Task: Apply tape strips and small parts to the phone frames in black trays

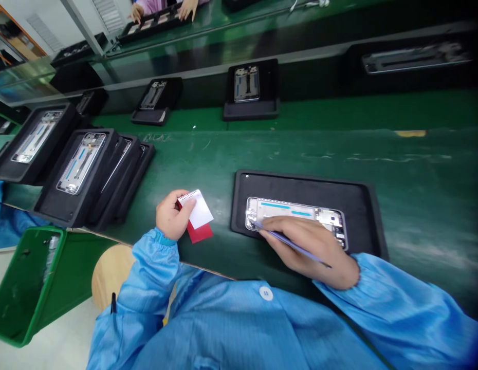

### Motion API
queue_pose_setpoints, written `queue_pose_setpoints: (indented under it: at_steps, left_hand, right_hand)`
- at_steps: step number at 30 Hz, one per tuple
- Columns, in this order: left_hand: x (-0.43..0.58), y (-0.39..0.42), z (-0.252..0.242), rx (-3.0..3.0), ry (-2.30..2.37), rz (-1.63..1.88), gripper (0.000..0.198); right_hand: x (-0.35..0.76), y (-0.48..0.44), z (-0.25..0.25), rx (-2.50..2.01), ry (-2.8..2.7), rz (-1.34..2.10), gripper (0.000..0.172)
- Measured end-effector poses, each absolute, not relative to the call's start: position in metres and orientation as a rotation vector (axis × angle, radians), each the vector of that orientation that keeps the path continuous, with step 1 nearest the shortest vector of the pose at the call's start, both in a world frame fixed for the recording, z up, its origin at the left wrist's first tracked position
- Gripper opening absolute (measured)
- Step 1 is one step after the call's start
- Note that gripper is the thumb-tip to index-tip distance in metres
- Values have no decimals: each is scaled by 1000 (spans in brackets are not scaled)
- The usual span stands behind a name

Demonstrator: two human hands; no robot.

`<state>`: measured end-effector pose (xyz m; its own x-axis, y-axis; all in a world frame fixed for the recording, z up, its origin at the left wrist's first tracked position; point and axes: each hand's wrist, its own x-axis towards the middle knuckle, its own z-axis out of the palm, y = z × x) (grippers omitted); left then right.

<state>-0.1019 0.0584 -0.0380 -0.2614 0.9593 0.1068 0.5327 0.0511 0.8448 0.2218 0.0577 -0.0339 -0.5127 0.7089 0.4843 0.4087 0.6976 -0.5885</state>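
Observation:
My left hand (172,215) grips a small spiral-bound notepad (196,209) with white sheets, and a red sheet (198,233) hangs below them. My right hand (308,251) holds a thin blue stylus (291,244) and rests across a smartphone mid-frame (289,211). The stylus tip is at the frame's left end. The hand hides the frame's lower middle. The frame lies in a black tray (300,187) on the green bench mat (223,154).
Several black trays holding phone frames stand on the green bench to the left and far side. A green plastic bin (26,282) and a round wooden stool (111,275) are at lower left. A co-worker's hands (164,10) work at a far bench.

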Motion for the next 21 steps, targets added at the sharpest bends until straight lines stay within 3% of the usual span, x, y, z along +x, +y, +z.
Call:
queue_pose_setpoints:
  at_steps: [10, 17, 21]
  left_hand:
    - [-103, 57, -40, 1511, 1838, 1127, 27]
    - [-106, 67, -41, 1584, 1944, 1076, 32]
    - [-109, 66, -28, 1677, 2016, 963, 36]
  right_hand:
    - [221, 59, -27, -1038, -2059, 637, 2]
    - [217, 67, -31, -1004, -2048, 693, 4]
    - [214, 52, -8, -1023, -1958, 651, 6]
